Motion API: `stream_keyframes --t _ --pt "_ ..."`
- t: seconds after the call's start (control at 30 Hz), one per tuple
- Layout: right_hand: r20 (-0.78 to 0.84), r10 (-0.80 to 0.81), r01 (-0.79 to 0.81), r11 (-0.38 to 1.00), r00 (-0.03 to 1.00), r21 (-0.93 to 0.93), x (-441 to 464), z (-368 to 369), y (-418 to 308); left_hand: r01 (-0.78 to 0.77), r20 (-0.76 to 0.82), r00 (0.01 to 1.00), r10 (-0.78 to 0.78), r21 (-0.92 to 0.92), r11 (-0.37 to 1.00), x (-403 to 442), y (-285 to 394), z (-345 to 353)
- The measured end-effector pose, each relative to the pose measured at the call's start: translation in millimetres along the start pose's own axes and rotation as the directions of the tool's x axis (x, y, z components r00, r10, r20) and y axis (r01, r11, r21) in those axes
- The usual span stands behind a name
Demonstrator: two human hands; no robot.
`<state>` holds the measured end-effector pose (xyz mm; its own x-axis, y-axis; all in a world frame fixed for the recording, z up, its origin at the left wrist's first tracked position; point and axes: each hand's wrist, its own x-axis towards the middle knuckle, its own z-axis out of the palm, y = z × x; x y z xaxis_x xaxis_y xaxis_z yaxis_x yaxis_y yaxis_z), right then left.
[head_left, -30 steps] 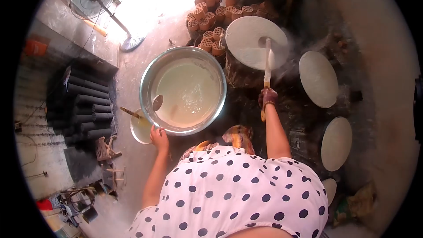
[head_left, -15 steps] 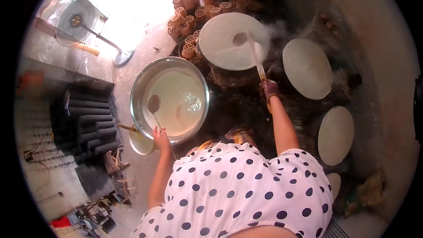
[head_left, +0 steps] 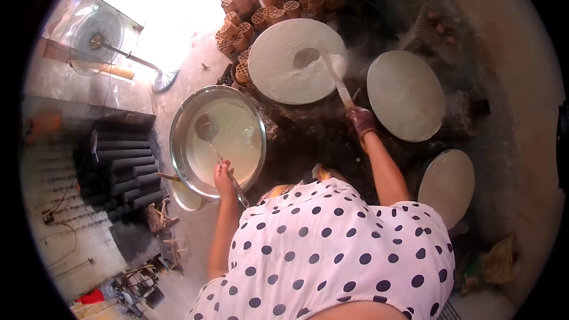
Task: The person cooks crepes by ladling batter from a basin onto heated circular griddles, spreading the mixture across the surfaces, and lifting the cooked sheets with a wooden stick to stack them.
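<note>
My left hand (head_left: pixel 224 179) is closed around the handle of a ladle (head_left: pixel 206 127). The ladle's bowl is over the pale liquid inside a wide metal basin (head_left: pixel 173 163); whether it dips in is unclear. My right hand (head_left: pixel 361 121), in a dark glove, grips a long flat stick (head_left: pixel 336 82). Its far end rests on a round white steaming top (head_left: pixel 278 74), beside a grey patch (head_left: pixel 306 58) where the white layer is broken and folded along the stick.
More round pale tops (head_left: pixel 406 96) stand to the right, another (head_left: pixel 447 186) nearer me. Perforated clay-coloured cylinders (head_left: pixel 240 3) are piled at the back. Dark cylinders (head_left: pixel 127 163) are stacked at left. A standing fan (head_left: pixel 98 41) is far left, a smaller container (head_left: pixel 188 197) beside the basin.
The grey patch on the white top has grown, and more of the white layer is bunched at the stick. The ladle has shifted away from me within the basin. The whole view has shifted slightly.
</note>
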<state>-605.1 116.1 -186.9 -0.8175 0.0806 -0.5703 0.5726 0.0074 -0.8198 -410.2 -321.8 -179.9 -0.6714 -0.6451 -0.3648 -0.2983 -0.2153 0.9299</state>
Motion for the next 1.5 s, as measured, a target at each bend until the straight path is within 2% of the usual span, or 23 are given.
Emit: stream_keyframes --t 0.17,0.23,0.27,0.4,0.47,0.53,0.57,0.63,0.67,0.7,0.77,0.8,0.87,0.9,1.0,1.07,1.13,1.2,1.3,1.33,1.4,1.47,1.5 --pt "0.225 0.029 0.01 0.986 0.974 -0.169 -5 13 47 0.039 0.015 0.999 -0.038 -0.078 0.996 -8 10 19" --pt "0.245 0.228 -0.295 0.912 0.942 0.286 15 -13 59 0.05 0.033 0.998 -0.047 -0.091 0.995 -14 20 26" --pt "0.034 0.103 -0.104 0.994 0.994 0.023 15 -19 43 0.049 0.036 0.998 -0.046 -0.085 0.995 -16 24 28" --pt "-0.131 -0.003 -0.019 0.986 0.991 -0.166 61 -4 -39 0.008 0.076 0.997 0.001 -0.113 0.994 -16 37 42" --pt "-0.034 0.146 -0.15 0.975 0.989 -0.165 63 6 -60 -0.004 0.086 0.996 0.014 -0.108 0.994 -18 49 44" --pt "0.119 -0.199 0.217 0.961 0.973 -0.17 62 14 -51 0.049 0.161 0.986 -0.04 -0.054 0.997 -24 69 50" --pt "0.086 -0.534 0.541 0.833 0.841 -0.119 91 16 -6 0.065 0.123 0.991 -0.057 -0.062 0.996 -27 74 52" --pt "-0.136 -0.723 0.691 0.688 0.677 -0.22 84 20 26 0.037 0.214 0.976 -0.027 -0.042 0.998 -17 61 36" --pt "-0.322 -0.626 0.538 0.778 0.711 -0.324 52 29 15 0.019 0.305 0.952 -0.016 -0.006 1.0 -13 57 28" --pt "-0.321 -0.624 0.538 0.779 0.712 -0.321 50 42 12 0.048 0.267 0.963 -0.035 -0.043 0.998 -17 57 33" --pt "-0.179 -0.325 0.108 0.699 0.929 -0.707 45 64 13 0.069 0.283 0.957 -0.056 -0.038 0.997 -22 58 36" --pt "-0.178 -0.316 0.105 0.703 0.932 -0.703 46 64 11 0.086 0.304 0.95 -0.07 -0.041 0.995 -25 59 37" --pt "0.088 -0.449 0.451 0.827 0.889 -0.335 50 55 0 0.119 0.329 0.94 -0.096 -0.052 0.992 -31 68 40" --pt "-0.065 -0.538 0.392 0.686 0.841 -0.613 48 45 -3 0.111 0.349 0.932 -0.095 -0.027 0.993 -32 71 42" --pt "-0.289 -0.288 0.101 0.846 0.913 -0.524 37 34 2 0.101 0.385 0.919 -0.085 -0.02 0.995 -38 73 44" --pt "-0.197 -0.318 0.158 0.81 0.927 -0.564 44 39 22 0.125 0.418 0.901 -0.115 0.005 0.992 -43 78 49" --pt "0.054 -0.332 0.331 0.885 0.942 -0.327 65 39 32 0.168 0.44 0.885 -0.153 0.006 0.986 -42 73 48" --pt "0.011 -0.547 0.436 0.654 0.837 -0.618 62 37 18 0.204 0.459 0.871 -0.177 -0.008 0.979 -39 72 54" --pt "-0.163 -0.527 0.473 0.835 0.834 -0.28 113 32 61 0.226 0.496 0.844 -0.204 0.015 0.974 -46 79 60" --pt "0.049 -0.561 0.476 0.651 0.827 -0.591 111 30 58 0.244 0.51 0.83 -0.227 0.035 0.969 -46 79 64" --pt "0.253 -0.511 0.471 0.358 0.822 -0.806 110 28 48 0.261 0.525 0.813 -0.25 0.056 0.964 -45 83 73" --pt "-0.067 -0.402 0.388 0.908 0.913 -0.159 114 30 40 0.254 0.536 0.792 -0.291 0.143 0.956 -42 88 86" --pt "-0.089 -0.537 0.374 0.687 0.839 -0.622 160 23 68 0.263 0.528 0.795 -0.298 0.142 0.954 -39 90 95"
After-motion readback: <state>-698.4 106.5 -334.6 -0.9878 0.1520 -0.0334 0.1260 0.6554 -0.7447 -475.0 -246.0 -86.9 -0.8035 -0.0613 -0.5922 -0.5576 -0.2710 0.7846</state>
